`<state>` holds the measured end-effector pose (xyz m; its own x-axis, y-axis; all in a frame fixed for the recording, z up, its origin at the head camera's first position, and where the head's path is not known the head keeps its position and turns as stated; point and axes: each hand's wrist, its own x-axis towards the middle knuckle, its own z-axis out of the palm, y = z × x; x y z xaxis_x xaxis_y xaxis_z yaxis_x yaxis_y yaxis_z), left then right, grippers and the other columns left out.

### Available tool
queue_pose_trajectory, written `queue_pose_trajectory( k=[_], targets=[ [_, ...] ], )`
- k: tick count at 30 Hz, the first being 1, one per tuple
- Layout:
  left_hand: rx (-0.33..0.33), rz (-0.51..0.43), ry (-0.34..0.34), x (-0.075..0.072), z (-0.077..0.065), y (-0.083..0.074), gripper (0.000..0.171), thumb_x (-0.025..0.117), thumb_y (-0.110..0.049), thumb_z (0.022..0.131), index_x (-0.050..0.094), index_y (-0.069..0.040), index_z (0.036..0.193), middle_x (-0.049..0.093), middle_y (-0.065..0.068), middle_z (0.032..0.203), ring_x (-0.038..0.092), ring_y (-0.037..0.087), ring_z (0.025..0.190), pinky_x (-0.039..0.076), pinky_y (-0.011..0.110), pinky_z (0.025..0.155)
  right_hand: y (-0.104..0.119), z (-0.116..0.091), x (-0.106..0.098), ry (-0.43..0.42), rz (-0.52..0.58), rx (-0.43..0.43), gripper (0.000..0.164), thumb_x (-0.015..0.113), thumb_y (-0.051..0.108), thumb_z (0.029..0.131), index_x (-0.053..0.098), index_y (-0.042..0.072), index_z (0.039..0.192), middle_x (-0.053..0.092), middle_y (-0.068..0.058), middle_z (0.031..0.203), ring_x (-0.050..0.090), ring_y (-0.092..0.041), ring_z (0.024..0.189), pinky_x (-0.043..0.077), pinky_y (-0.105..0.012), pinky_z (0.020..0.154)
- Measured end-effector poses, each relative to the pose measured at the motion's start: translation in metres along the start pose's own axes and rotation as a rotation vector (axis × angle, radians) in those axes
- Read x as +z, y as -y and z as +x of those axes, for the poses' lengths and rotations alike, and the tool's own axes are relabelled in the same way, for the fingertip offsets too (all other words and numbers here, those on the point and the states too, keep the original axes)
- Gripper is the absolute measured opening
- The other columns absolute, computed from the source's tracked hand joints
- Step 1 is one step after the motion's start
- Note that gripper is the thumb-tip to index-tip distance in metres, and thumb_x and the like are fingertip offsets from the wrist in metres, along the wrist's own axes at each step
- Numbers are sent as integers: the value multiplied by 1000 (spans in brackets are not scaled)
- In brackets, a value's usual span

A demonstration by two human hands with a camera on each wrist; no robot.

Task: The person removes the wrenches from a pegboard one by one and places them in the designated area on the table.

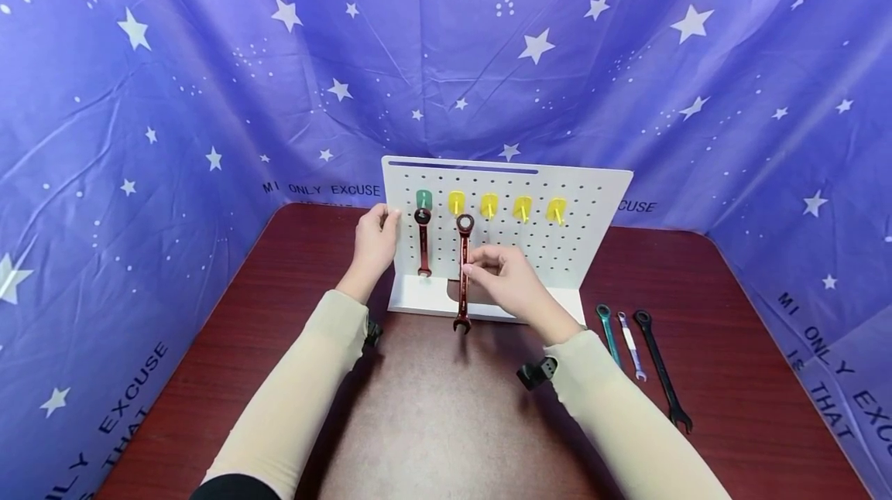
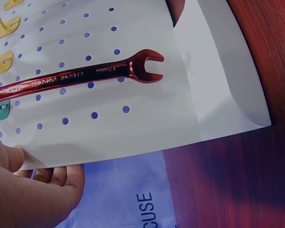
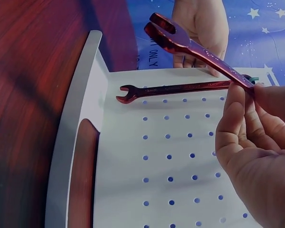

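Observation:
My left hand (image 1: pixel 375 243) grips the left edge of a white pegboard (image 1: pixel 591 229), thumb on the front and fingers behind, as the left wrist view shows. Between the thumb and fingers of my right hand (image 1: pixel 514 279) is a red combination wrench (image 1: pixel 463 283), held upright in front of the board with its ring end up, close by a yellow hook (image 1: pixel 456 200). Another red combination wrench (image 2: pixel 76 76) hangs by its ring from the green hook (image 1: pixel 424 196) at the board's left; 13mm is marked on it.
More yellow hooks (image 1: pixel 523 207) line the board to the right. On the dark red table (image 1: pixel 753 376), right of the board, lie a green wrench (image 1: pixel 608 333), a small silver wrench with a white label (image 1: pixel 630 345) and a long black wrench (image 1: pixel 662 368). Starry purple cloth (image 1: pixel 432 35) surrounds the table.

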<state>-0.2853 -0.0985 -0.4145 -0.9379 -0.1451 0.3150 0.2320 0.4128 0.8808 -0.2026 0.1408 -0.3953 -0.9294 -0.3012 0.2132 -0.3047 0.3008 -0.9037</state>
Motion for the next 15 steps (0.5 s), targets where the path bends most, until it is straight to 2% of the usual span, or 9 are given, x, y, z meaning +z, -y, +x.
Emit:
queue_pose_trajectory(
  k=[5,10,15],
  targets=[
    [-1,-6,3,0,0,-1,21,56,-17,106,64,2,100,59,12,81,53,23,74,46,36,66,-4,-3,-2,-2,1,7,12,69,6,97,71,-5,104,73,-12,93,69,-36,85,56,-29,73],
    [15,-9,-10,0,-1,1,19,57,-15,106,63,1,98,59,11,79,52,23,72,45,35,64,0,-8,-4,-8,-14,30,13,66,1,98,69,-10,104,72,-20,95,68,-41,86,55,-28,72],
    [12,-1,-11,1,0,1,20,56,-16,106,63,1,98,59,12,80,51,23,72,44,35,64,5,-12,-7,-8,-22,45,12,66,0,97,69,-10,103,73,-19,96,69,-33,84,56,-31,74]
  ],
)
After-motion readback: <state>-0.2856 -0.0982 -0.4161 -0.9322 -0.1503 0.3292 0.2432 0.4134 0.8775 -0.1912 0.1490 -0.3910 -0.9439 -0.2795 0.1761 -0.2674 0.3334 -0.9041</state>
